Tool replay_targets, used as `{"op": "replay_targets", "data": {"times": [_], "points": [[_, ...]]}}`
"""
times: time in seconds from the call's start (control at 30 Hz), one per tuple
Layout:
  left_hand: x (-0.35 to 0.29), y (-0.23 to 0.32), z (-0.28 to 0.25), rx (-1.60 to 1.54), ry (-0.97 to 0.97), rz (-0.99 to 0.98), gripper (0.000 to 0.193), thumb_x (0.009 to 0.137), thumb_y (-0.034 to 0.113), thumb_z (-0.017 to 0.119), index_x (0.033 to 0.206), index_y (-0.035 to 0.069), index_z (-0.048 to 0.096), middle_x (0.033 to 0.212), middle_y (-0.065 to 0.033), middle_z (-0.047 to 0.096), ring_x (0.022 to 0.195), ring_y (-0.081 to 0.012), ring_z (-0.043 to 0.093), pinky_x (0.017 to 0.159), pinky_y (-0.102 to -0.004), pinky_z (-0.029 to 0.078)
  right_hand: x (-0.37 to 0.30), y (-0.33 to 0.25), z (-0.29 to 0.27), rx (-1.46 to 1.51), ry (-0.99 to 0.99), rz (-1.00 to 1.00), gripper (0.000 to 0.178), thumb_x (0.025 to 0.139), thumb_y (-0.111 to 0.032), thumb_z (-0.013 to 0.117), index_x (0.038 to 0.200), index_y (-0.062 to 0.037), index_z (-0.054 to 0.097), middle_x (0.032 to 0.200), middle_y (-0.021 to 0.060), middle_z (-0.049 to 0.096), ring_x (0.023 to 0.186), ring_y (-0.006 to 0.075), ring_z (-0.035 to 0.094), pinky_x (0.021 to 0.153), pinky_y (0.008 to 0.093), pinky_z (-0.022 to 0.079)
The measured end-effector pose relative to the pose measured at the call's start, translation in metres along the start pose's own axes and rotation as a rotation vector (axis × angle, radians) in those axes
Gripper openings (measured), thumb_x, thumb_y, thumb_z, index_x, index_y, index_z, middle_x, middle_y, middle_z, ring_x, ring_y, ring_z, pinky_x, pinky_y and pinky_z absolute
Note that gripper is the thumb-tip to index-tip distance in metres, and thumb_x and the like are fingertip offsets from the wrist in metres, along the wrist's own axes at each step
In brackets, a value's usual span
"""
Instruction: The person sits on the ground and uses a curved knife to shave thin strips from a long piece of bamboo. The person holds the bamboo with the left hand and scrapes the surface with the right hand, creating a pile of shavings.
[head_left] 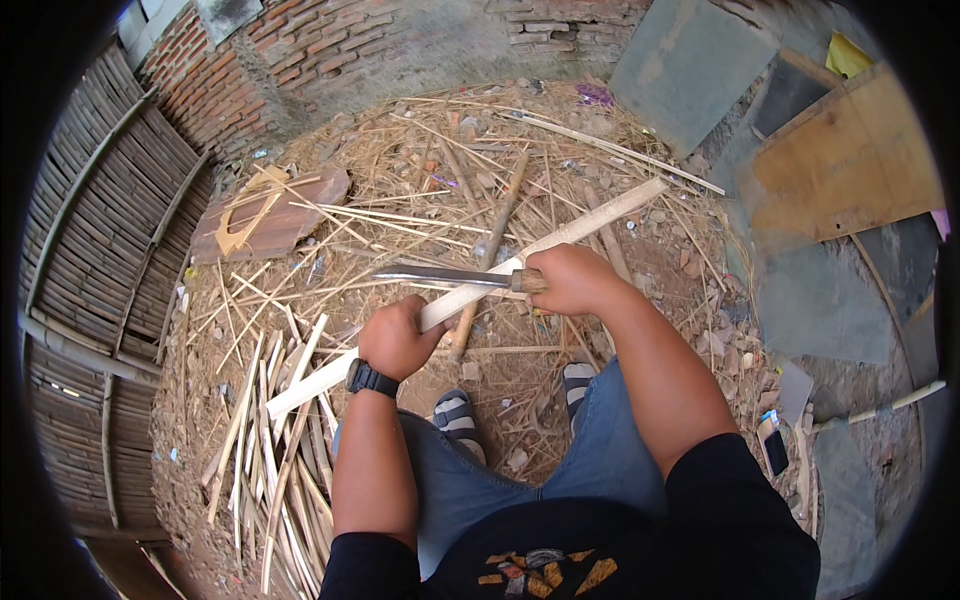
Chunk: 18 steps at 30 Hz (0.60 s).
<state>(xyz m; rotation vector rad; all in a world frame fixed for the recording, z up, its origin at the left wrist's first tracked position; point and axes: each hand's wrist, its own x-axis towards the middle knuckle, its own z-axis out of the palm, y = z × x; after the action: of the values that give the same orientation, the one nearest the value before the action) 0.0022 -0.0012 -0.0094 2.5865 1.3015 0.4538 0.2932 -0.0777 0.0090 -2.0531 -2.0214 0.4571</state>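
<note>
Your knife (440, 274) crosses the slanting strip (467, 296)
Your left grip (395, 338) holds it lower-left; right grip (572, 280), nearer the crossing, clasps the handle (530, 281).

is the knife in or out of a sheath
Out: the knife shows bare metal from handle to tip, crossing the pale wooden strip.

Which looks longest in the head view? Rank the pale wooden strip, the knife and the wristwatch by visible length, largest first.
1. Pale wooden strip, longest by far, though the left hand covers part.
2. Knife, its handle partly covered by the right hand.
3. Wristwatch, clearly smallest.
</note>
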Motion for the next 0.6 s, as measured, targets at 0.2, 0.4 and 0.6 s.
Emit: {"op": "replay_targets", "data": {"times": [0.2,0.4,0.6], "points": [[0.001,0.008,0.000,0.036,-0.093,0.008,0.044,0.084,0.048,0.084,0.094,0.007,0.072,0.080,-0.0167,0.073,0.079,-0.0391,0.073,0.070,-0.0497,0.057,0.002,-0.011,-0.001,-0.049,-0.122,-0.002,0.043,0.080,-0.031,0.083,0.116,-0.0083,0.075,0.108,0.0163,0.076,0.106,0.0366,0.072,0.090,0.0479,0.058],[0.001,0.009,-0.001,0.020,-0.034,0.007,0.044,0.085,0.048,0.082,0.090,0.006,0.070,0.076,-0.0175,0.073,0.074,-0.0396,0.072,0.067,-0.0500,0.057,-0.004,-0.014,-0.017,-0.027,-0.130,0.028,0.042,0.081,-0.031,0.083,0.116,-0.0090,0.075,0.106,0.0161,0.076,0.104,0.0362,0.073,0.088,0.0480,0.058],[0.000,-0.003,-0.008,-0.070,0.059,-0.070,0.040,0.081,0.039,0.089,0.087,0.005,0.070,0.072,-0.0168,0.070,0.069,-0.0378,0.070,0.066,-0.0465,0.055,-0.011,-0.006,-0.020,0.016,0.072,0.052,0.038,0.079,-0.033,0.084,0.108,-0.0089,0.074,0.095,0.0193,0.074,0.093,0.0406,0.071,0.083,0.0499,0.056]]}}
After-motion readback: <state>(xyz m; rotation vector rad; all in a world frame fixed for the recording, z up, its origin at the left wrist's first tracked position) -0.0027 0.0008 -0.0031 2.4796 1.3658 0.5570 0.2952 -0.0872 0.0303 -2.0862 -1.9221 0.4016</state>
